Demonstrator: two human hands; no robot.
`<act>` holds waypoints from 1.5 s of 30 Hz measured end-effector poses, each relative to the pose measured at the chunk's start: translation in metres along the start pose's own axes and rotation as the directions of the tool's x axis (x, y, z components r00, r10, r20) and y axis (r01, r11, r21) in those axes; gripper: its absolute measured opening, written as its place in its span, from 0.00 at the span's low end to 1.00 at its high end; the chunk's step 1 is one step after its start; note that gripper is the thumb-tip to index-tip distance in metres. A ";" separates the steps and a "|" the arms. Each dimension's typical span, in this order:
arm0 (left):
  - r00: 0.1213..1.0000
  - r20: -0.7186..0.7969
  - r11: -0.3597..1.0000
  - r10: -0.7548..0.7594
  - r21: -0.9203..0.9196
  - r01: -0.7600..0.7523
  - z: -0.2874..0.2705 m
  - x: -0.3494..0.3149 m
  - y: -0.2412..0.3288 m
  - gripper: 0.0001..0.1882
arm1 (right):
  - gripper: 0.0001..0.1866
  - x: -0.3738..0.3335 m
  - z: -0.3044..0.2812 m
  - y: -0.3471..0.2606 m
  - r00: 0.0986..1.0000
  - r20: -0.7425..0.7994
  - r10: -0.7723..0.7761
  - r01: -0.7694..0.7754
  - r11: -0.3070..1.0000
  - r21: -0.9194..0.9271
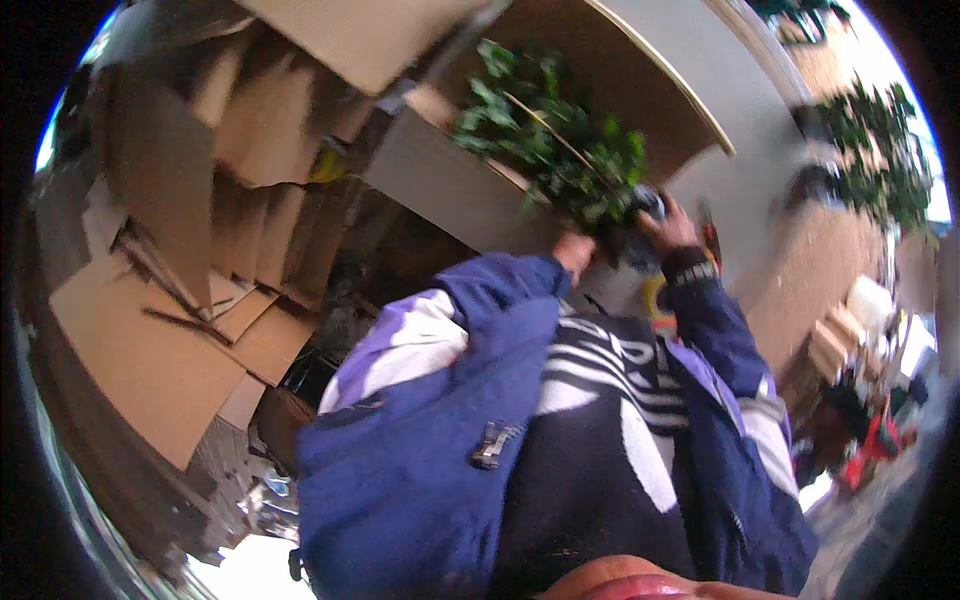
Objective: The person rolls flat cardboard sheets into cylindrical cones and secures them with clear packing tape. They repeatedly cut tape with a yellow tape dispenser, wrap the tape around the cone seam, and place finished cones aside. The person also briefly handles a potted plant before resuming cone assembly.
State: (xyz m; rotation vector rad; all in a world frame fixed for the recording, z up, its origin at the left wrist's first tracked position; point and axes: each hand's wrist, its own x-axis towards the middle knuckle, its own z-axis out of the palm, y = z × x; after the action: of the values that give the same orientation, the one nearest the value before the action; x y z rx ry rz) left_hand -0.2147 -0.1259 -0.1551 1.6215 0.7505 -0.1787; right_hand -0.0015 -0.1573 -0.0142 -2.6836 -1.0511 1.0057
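A leafy green potted plant (560,130) lies tilted over an open cardboard box (690,110), its thin stake running along the stems. The dark pot (648,203) is at the plant's lower right end. My right hand (672,228) is closed round the side of this pot. Close to the lower leaves is my left hand (574,250); its fingers are mostly hidden, so its grip cannot be made out. Below the pot, near my jacket, a yellow ring-shaped thing (655,295) is partly visible and blurred.
Flattened cardboard sheets (150,350) and upright folded pieces pile up on the left. A pale box flap (430,175) slants beside the plant. Another leafy plant (880,160) with a dark pot lies at the right. A person in red (880,438) is at the far right.
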 end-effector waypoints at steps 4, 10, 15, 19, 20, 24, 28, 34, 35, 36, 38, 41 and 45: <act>0.979 0.011 0.925 -0.205 -0.325 0.197 -0.011 -0.014 0.019 0.09 | 0.43 -0.001 0.000 -0.009 1.000 0.029 0.000 0.004 0.991 -0.136; 0.823 0.215 0.126 -0.526 -0.937 0.326 -0.034 -0.036 0.086 0.11 | 0.55 -0.042 -0.001 -0.024 0.987 -0.123 -0.107 0.089 0.986 -0.142; 0.802 0.286 0.006 -0.524 -0.941 0.340 -0.038 -0.035 0.090 0.12 | 0.61 -0.085 0.023 -0.028 0.905 -0.302 -0.300 0.213 0.933 -0.289; 0.858 0.321 -0.005 -0.401 -0.937 0.348 -0.051 -0.045 0.104 0.13 | 0.54 -0.082 0.039 -0.026 0.889 -0.359 -0.284 0.165 0.931 -0.326; 0.858 0.338 0.048 -0.386 -0.922 0.385 -0.059 -0.051 0.111 0.12 | 0.53 -0.081 0.039 -0.024 0.887 -0.364 -0.284 0.171 0.935 -0.311; 0.864 0.323 0.571 -0.386 -0.652 0.499 -0.085 -0.075 0.139 0.10 | 0.51 -0.076 0.032 -0.021 0.878 -0.368 -0.307 0.195 0.930 -0.313; 0.695 0.030 0.637 0.718 0.375 -0.674 -0.092 -0.064 0.154 0.31 | 0.53 -0.066 0.011 -0.024 0.909 -0.312 -0.277 0.207 0.949 -0.239; 0.748 0.333 0.364 0.575 0.714 -0.598 -0.110 0.006 0.168 0.37 | 0.57 -0.011 -0.022 -0.012 0.976 -0.052 -0.211 0.201 0.967 -0.157; 0.736 0.353 0.361 0.578 0.698 -0.618 -0.115 0.014 0.172 0.40 | 0.60 0.002 -0.026 -0.009 0.983 0.011 -0.185 0.185 0.978 -0.098; 0.736 0.370 0.337 0.567 0.711 -0.617 -0.118 0.023 0.177 0.41 | 0.61 0.014 -0.029 -0.005 0.985 0.074 -0.157 0.163 0.983 -0.079; 0.757 0.408 0.338 0.510 0.714 -0.613 -0.124 0.036 0.188 0.42 | 0.64 0.038 -0.032 -0.001 0.975 0.154 -0.157 0.164 0.986 -0.031; 0.790 0.440 0.380 0.428 0.705 -0.599 -0.128 0.050 0.201 0.40 | 0.65 0.054 -0.039 0.009 0.949 0.268 -0.167 0.165 0.986 0.030; 0.791 0.458 0.410 0.406 0.682 -0.605 -0.132 0.059 0.209 0.37 | 0.58 0.006 -0.035 0.019 0.976 -0.165 -0.146 0.171 0.974 0.152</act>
State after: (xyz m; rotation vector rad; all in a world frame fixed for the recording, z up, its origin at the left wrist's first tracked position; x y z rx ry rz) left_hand -0.0917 0.0170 0.0152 2.5966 -0.1262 -0.2733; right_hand 0.0337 -0.1631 0.0042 -2.4555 -1.0807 0.8063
